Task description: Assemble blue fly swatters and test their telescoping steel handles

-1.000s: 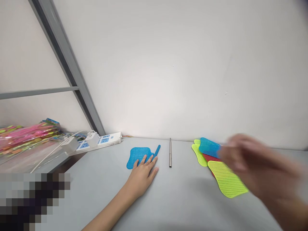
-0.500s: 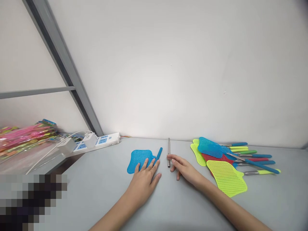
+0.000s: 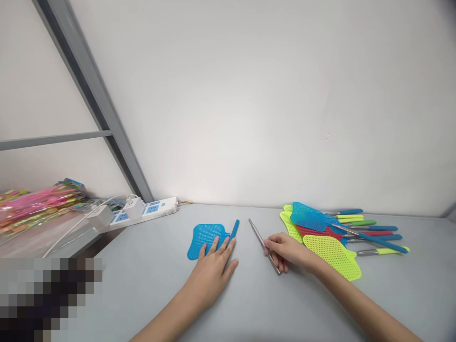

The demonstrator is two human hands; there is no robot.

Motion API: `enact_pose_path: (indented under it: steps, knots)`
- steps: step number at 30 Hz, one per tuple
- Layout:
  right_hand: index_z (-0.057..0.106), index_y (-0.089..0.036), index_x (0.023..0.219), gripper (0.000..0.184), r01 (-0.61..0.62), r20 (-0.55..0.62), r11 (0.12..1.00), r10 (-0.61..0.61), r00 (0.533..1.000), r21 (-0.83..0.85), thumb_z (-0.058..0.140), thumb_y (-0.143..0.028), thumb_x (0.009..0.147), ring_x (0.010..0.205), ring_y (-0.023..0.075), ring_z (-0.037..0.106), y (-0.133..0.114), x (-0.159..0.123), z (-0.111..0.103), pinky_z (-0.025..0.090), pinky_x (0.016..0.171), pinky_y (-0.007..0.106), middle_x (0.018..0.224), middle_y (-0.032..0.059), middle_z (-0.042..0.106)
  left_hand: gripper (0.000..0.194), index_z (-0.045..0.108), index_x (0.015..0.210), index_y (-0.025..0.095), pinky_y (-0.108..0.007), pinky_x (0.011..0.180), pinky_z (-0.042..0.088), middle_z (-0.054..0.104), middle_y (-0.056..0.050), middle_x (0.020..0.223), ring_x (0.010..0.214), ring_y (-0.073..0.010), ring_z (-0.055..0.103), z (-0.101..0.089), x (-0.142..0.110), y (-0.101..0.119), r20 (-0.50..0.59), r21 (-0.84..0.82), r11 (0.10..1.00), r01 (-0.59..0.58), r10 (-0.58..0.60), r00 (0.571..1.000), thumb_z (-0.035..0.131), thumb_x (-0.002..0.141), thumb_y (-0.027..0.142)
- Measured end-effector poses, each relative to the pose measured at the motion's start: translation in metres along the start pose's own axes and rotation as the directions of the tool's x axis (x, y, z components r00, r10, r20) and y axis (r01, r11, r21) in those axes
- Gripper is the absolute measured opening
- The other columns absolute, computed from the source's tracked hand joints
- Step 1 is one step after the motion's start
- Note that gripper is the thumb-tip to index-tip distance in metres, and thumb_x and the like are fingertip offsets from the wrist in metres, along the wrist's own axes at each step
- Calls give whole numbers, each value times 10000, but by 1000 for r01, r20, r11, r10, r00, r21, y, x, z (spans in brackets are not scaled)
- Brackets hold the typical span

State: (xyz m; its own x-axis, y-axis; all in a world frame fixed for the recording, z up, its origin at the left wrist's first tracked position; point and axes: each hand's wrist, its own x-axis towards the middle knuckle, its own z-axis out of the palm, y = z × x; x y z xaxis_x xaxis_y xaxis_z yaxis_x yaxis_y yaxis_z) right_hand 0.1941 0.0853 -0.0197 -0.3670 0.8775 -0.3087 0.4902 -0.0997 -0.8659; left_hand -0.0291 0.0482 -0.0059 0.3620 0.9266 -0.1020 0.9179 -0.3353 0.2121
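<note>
Palm down, my left hand [image 3: 214,270] lies flat with its fingers spread, the fingertips reaching onto a blue fly swatter head [image 3: 205,237]. Beside those fingertips lies a blue handle grip [image 3: 234,230]; whether it joins the head is partly covered by my fingers. My right hand [image 3: 287,251] pinches a thin metal telescopic rod [image 3: 257,233] between thumb and fingers. The rod slants from upper left to lower right, its near end showing below my fingers.
Assembled fly swatters in yellow, blue and red [image 3: 333,256] are heaped at the right. A white power strip [image 3: 153,209] with plugged-in adapters stands at the back left. Behind it lie plastic-bagged pink and green items [image 3: 42,202]. A white wall [image 3: 228,118] bounds the grey table [image 3: 149,266].
My right hand has moved right and closer with the metal rod, which has turned from nearly straight to slanted. My left hand stays on the blue swatter head.
</note>
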Motion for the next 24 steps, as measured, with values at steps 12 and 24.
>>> enact_pose_path:
  steps: [12, 24]
  knots:
    - [326, -194, 402, 266, -13, -106, 916, -32, 994, -402, 525, -192, 579, 224, 74, 337, 5, -8, -6, 182, 250, 191, 325, -69, 334, 583, 188, 1362, 223, -549, 1015, 154, 188, -51, 1406, 1287, -330, 75, -3, -15, 19, 69, -8, 1000, 4, -4, 998, 253, 857, 507]
    - [374, -189, 428, 224, -2, 112, 995, 13, 994, -97, 389, -205, 651, 227, 63, 379, 16, -2, -23, 228, 251, 154, 308, -63, 423, 570, 233, 1351, 243, -532, 1027, 153, 206, -47, 1404, 1288, -320, 70, -5, -19, 21, 99, -30, 998, -50, 52, 994, 224, 860, 531]
